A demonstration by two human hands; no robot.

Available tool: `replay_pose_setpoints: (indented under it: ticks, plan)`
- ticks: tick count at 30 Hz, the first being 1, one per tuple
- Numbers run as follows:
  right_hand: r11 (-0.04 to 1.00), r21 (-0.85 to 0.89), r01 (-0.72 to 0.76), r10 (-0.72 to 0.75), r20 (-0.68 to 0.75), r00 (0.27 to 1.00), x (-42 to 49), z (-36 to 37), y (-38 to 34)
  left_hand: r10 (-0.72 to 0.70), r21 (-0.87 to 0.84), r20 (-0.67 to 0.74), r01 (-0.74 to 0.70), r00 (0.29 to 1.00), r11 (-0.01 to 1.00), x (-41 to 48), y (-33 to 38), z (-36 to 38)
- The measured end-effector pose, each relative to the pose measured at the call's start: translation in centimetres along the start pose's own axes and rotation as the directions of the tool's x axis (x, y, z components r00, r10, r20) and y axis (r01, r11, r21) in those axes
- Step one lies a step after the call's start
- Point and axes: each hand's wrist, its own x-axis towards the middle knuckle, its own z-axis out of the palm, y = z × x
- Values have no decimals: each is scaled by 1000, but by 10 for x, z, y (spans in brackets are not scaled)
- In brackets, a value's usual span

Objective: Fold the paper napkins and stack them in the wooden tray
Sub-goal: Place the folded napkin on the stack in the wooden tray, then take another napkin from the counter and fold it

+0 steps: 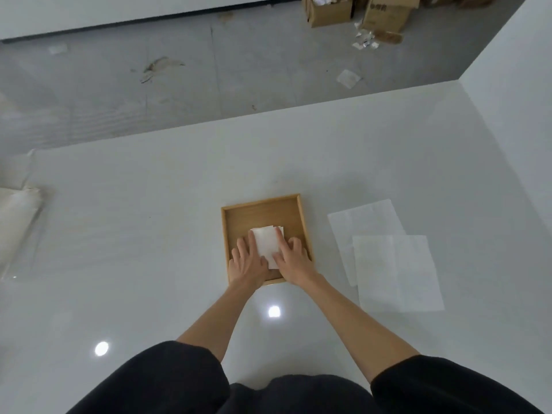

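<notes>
A square wooden tray sits on the white table in front of me. Inside it lie folded white napkins, the top one slightly askew over another beneath. My left hand rests on the left edge of the folded napkins, fingers spread. My right hand presses on their right edge, fingers spread too. Both hands lie flat on the stack inside the tray. Two unfolded napkins lie flat to the right of the tray, a far one and a near one overlapping it.
The white table ends at a far edge with grey floor beyond. A rolled pale sheet lies at the table's left edge. A white wall rises on the right. Cardboard boxes stand on the floor far away.
</notes>
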Motion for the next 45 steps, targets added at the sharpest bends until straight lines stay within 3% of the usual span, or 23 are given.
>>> replay_pose_setpoints:
  ticks: [2,4,7,8,10,12,14,17,23,28,33,37,41,45]
  plan:
    - [983,176,41,-41,-4,999,-15,-18,7,20,21,-88,-18,996,1000,-3,10,-6]
    - [947,317,45,-6,-123,992,-38,-34,29,100,57,-164,-92,981,994,-6,31,-8]
    - [815,565,-129,288,-201,936,-82,-41,96,255,99,-99,-246,962,964,-16,79,-5]
    - [739,632,-234,434,-180,883,-94,-40,117,286,93,-71,-279,955,956,-17,91,-2]
    - [555,704,-443,702,-111,703,-118,-35,170,349,86,-40,-344,936,935,-22,124,3]
    - [394,753,-527,818,-26,574,-140,-32,213,414,115,-19,-410,910,905,-24,164,12]
    - [245,806,-539,850,89,519,-151,-32,242,474,134,-17,-467,881,874,-19,209,22]
    - [191,818,-542,857,130,498,-144,-32,268,530,137,-26,-522,847,842,-5,274,37]
    - [6,866,-499,838,268,475,-114,-50,280,430,251,55,-429,901,868,17,331,72]
    - [48,875,-482,780,269,566,-125,-61,287,389,297,55,-387,920,873,28,332,88]
    - [241,780,-577,737,240,632,-142,-53,299,396,168,24,-394,918,904,19,325,83]
    - [311,813,-493,659,189,728,-159,-78,296,474,78,-3,-473,880,878,0,323,67]
    - [506,812,-291,548,-42,836,-172,-116,288,485,-59,-92,-491,869,869,-26,318,51]
    - [529,829,-180,531,-158,832,-189,-130,292,432,-174,-118,-447,894,878,-51,311,35]
